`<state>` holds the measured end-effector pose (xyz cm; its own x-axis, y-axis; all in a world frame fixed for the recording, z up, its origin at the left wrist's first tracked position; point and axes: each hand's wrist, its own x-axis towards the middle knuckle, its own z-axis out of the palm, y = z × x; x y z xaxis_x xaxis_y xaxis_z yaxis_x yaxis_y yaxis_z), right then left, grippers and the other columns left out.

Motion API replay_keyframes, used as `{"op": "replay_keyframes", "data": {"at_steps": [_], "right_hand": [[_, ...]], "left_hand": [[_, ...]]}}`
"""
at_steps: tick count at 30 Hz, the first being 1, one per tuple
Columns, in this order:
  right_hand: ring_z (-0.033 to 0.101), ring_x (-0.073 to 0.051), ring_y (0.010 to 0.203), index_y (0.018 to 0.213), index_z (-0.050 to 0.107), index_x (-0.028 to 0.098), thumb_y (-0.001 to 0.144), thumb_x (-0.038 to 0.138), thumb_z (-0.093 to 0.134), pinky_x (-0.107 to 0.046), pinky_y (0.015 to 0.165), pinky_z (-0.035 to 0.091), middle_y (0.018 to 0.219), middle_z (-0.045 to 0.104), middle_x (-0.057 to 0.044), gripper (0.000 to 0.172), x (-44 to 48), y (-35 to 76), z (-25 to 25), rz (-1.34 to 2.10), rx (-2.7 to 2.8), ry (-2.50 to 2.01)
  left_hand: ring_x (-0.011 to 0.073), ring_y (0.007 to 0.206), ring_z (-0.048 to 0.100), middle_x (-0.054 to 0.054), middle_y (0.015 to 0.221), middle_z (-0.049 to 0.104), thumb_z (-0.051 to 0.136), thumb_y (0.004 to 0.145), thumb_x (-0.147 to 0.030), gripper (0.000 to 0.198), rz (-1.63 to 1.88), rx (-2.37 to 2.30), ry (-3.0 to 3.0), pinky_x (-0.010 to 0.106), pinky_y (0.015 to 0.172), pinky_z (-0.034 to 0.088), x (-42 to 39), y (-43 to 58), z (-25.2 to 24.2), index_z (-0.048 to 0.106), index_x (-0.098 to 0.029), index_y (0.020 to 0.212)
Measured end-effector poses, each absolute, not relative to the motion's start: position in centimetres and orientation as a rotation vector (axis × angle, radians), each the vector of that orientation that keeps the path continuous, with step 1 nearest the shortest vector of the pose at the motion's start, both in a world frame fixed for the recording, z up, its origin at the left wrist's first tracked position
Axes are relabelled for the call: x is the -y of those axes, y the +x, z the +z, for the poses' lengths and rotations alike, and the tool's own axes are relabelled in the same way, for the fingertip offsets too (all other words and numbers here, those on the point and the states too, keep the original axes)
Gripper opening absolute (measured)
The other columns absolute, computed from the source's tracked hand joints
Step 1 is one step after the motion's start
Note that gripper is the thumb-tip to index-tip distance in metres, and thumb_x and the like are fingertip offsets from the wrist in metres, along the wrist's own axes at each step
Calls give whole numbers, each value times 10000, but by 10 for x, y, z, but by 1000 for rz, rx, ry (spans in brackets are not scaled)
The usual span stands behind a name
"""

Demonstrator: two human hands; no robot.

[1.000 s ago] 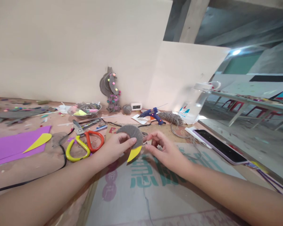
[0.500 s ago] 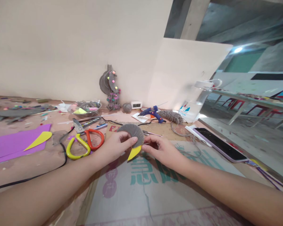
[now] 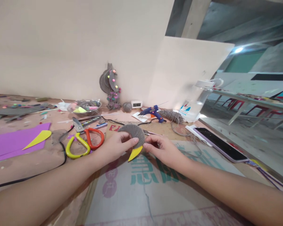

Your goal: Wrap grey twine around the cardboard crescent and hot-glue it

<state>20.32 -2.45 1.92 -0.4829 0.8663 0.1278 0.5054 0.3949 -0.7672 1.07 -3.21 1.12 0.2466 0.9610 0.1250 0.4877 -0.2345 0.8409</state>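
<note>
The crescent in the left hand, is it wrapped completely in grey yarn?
No, the crescent has a bare yellow tip below the grey yarn.

Spread across the tabletop [image 3: 19, 169]: scissors [image 3: 79, 127] with yellow and red handles, right of purple sheets [image 3: 9, 141]; farther back, a clear bowl [image 3: 91, 113], a grey ornament [image 3: 106, 81] dotted with bright balls against the pale wall [image 3: 73, 47], a white clock [image 3: 137, 104] and a blue glue gun [image 3: 153, 110]. At right, a clear bottle [image 3: 194, 103] and a dark-screened phone [image 3: 219, 143]. In the background, red stools [image 3: 237, 104].
</note>
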Motion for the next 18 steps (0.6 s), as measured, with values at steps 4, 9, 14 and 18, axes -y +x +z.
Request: {"op": "replay_keyframes", "data": {"at_steps": [4, 9, 14, 18], "right_hand": [[483, -109, 650, 775, 581, 168, 818, 266, 486, -223, 611, 384, 695, 547, 8, 143, 25, 204, 20, 895, 2174, -1114], [528, -132, 713, 970, 551, 177, 812, 323, 513, -242, 643, 415, 785, 586, -13, 218, 27, 204, 19, 921, 2116, -1092], [498, -124, 651, 789, 557, 182, 861, 317, 416, -239, 607, 395, 701, 556, -3, 208, 26, 205, 21, 746, 2153, -1132], [506, -130, 670, 768, 583, 181, 847, 283, 448, -239, 616, 389, 712, 576, -10, 187, 26, 205, 22, 702, 2220, -1128]], "left_hand": [[116, 531, 488, -26, 539, 513, 481, 764, -487, 377, 933, -1321, 1754, 221, 503, 346, 33, 13, 13, 495, -168, 563], [105, 511, 465, -35, 533, 486, 492, 761, -468, 358, 967, -1291, 1665, 214, 489, 341, 33, 14, 14, 479, -170, 564], [107, 497, 458, -28, 532, 488, 492, 751, -493, 372, 981, -1301, 1641, 212, 457, 329, 33, 15, 13, 479, -174, 560], [109, 510, 471, -25, 535, 499, 491, 753, -489, 372, 981, -1297, 1676, 216, 478, 337, 32, 14, 13, 491, -171, 561]]}}
